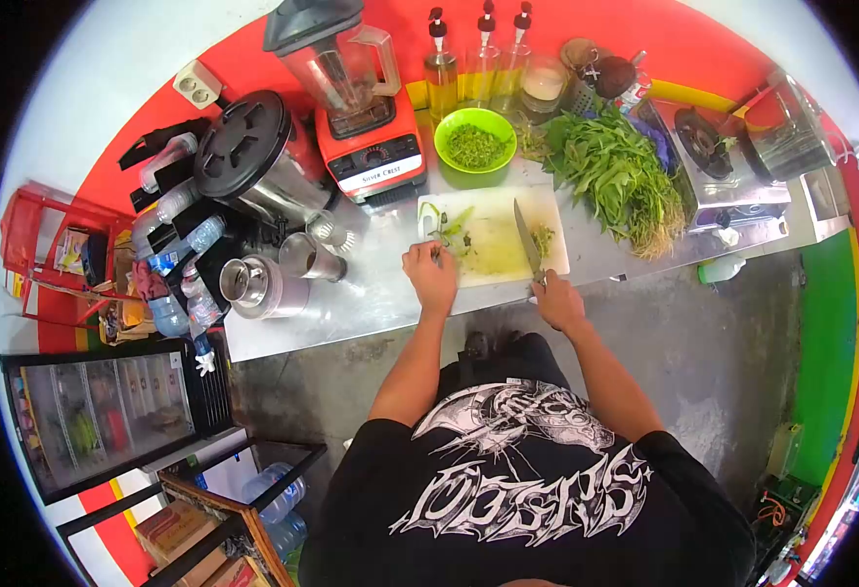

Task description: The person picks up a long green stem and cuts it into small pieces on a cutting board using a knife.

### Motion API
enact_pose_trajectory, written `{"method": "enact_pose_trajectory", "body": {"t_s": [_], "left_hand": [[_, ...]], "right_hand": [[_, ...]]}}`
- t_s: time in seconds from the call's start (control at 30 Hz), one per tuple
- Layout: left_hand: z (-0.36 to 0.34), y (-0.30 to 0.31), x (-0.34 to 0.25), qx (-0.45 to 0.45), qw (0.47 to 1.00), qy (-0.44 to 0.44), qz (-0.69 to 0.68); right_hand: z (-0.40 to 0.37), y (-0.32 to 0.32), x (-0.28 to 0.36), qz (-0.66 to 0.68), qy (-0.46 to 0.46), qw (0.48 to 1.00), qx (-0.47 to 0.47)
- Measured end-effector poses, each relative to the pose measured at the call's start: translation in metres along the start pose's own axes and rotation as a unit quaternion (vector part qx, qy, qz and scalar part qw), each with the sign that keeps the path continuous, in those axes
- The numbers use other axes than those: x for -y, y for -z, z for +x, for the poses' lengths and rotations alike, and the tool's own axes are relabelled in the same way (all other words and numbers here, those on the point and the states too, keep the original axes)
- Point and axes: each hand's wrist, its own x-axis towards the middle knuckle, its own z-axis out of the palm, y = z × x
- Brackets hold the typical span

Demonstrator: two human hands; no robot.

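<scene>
A knife (pixel 526 236) lies over the right part of a white cutting board (pixel 496 201), its handle wrapped by the fingers of my right hand (pixel 557 299). Beside the blade is a small heap of chopped greens (pixel 543 238). At the board's left edge, my left hand (pixel 431 275) has its fingers curled; what they hold, if anything, is too small to name. Just beyond them, green stems and leaves (pixel 455 223) lie on the board. Behind the board stands a green bowl (pixel 474 177) holding chopped greens (pixel 475 147).
A leafy bunch with roots (pixel 610 171) lies right of the board, before a stove (pixel 727 181). Left stand a red blender (pixel 369 157), metal cups (pixel 312 258) and a lidded steel container (pixel 283 186). Pump bottles (pixel 441 78) line the back of the steel table (pixel 371 313).
</scene>
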Motion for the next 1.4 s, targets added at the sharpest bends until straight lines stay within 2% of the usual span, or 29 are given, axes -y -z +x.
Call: {"method": "enact_pose_trajectory", "body": {"t_s": [0.27,0.37,0.43,0.47,0.63,0.77,0.83,0.97,1.03,1.1,1.23,1.33,1.4], "left_hand": [[-0.004,0.001,0.006,-0.016,0.999,0.004,-0.033],[0.003,0.004,0.016,-0.012,0.997,-0.022,-0.068],[0.007,0.01,0.022,0.05,0.992,0.042,-0.111],[0.011,0.011,0.026,0.079,0.975,0.115,-0.175],[0.035,0.037,0.006,0.086,0.969,0.102,-0.21],[0.037,0.035,-0.018,0.148,0.955,0.124,-0.226],[0.033,0.026,-0.039,0.186,0.96,0.06,-0.199],[0.016,0.003,-0.06,0.288,0.941,0.036,-0.176],[0.009,-0.005,-0.067,0.308,0.929,0.056,-0.196],[0.006,-0.016,-0.068,0.339,0.915,0.076,-0.203],[0.011,-0.021,-0.064,0.331,0.922,0.052,-0.195],[0.009,-0.021,-0.051,0.263,0.959,-0.082,-0.066],[0.005,-0.021,-0.048,0.248,0.962,-0.11,-0.031]], "right_hand": [[-0.001,0.004,-0.02,0.037,0.05,0.998,-0.018],[0.007,0.018,-0.019,0.044,0.05,0.998,-0.016],[0.009,0.022,-0.02,0.063,0.079,0.994,-0.039],[0.009,0.023,-0.02,0.063,0.081,0.994,-0.04],[0.01,0.026,-0.017,0.119,0.069,0.99,-0.041],[0.003,0.018,-0.033,0.194,0.067,0.979,-0.017],[0.001,0.021,-0.04,0.197,0.073,0.978,-0.018],[-0.01,0.039,-0.043,0.151,0.072,0.985,-0.047],[-0.01,0.045,-0.046,0.159,0.042,0.986,-0.023],[-0.006,0.05,-0.047,0.148,0.056,0.987,-0.03],[0.001,0.059,-0.049,0.117,0.086,0.989,-0.039],[-0.001,0.065,-0.05,0.097,0.102,0.989,-0.033],[-0.002,0.069,-0.05,0.088,0.105,0.99,-0.031]]}}
